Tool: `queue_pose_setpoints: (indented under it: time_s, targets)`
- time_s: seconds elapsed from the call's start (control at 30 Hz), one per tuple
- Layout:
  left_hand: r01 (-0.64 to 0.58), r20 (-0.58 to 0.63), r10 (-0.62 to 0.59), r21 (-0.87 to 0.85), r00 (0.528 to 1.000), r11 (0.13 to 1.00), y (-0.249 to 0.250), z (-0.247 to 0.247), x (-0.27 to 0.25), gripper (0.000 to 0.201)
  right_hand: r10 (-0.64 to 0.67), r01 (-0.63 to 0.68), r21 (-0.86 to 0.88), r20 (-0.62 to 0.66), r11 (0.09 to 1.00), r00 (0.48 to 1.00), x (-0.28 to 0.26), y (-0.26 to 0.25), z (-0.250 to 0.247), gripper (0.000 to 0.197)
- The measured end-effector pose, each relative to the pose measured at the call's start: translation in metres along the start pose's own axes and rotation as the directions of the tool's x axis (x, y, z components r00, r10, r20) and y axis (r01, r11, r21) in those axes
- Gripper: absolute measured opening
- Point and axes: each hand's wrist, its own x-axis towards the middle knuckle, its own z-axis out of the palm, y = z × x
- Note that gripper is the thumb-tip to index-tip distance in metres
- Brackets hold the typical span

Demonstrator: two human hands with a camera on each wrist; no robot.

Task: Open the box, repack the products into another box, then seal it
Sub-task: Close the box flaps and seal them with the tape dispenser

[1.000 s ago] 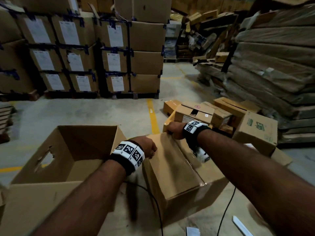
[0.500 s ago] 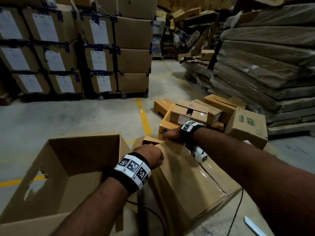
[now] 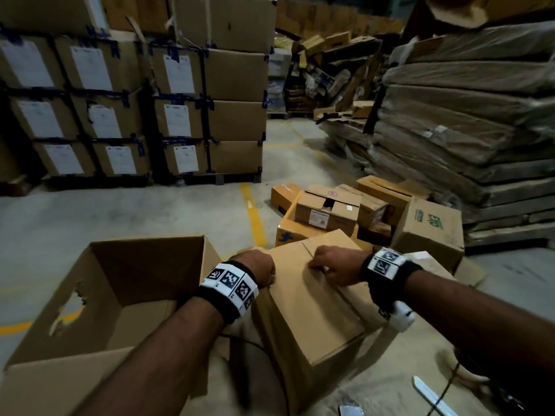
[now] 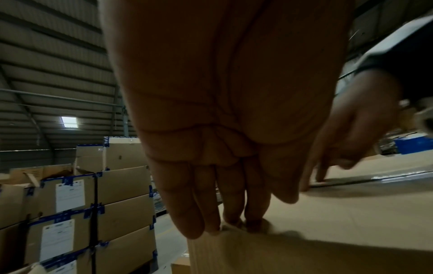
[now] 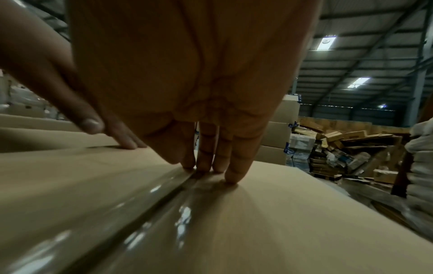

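A sealed brown box (image 3: 312, 319) stands tilted in front of me, its top seam covered by glossy clear tape (image 5: 145, 209). My left hand (image 3: 258, 270) is at the box's left top edge. In the left wrist view its fingertips (image 4: 222, 222) touch the corner, with the thumb lying on the top face. My right hand (image 3: 330, 267) is on the top. Its fingertips (image 5: 206, 166) are pressed into the taped seam and hold nothing. An open empty box (image 3: 144, 265) with a torn hole in its side stands directly to the left.
Several small cartons (image 3: 327, 210) and a green-printed box (image 3: 429, 226) lie just behind. Stacks of labelled cartons (image 3: 177, 112) stand at the back left, and wrapped flat cardboard (image 3: 465, 130) at the right. A cable (image 3: 270, 355) and a white strip (image 3: 426, 394) lie on the floor near me.
The sealed box has been turned so its taped face points up. My right hand came back from the far edge to the seam. My left hand stayed at the left edge.
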Motion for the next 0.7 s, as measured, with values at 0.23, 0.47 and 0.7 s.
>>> queue_pose_setpoints:
  time_s: [0.23,0.47,0.7]
  targets:
    - [0.122,0.006,-0.122,0.078,0.992,0.989,0.024,-0.012,-0.007,0.04,-0.151,0.152,0.013,-0.062,0.988,0.987,-0.08,0.006,0.041,0.038]
    - [0.212,-0.101,-0.191,0.286,0.976,0.935,0.07,-0.002,-0.018,0.034,-0.229,0.237,0.013,-0.212,0.971,0.95,-0.133,0.011,0.078,0.043]
    - [0.281,-0.088,-0.267,0.273,0.96,0.92,0.083,0.003,-0.023,0.033,-0.279,0.301,0.044,-0.267,0.952,0.922,-0.13,0.007,0.092,0.046]
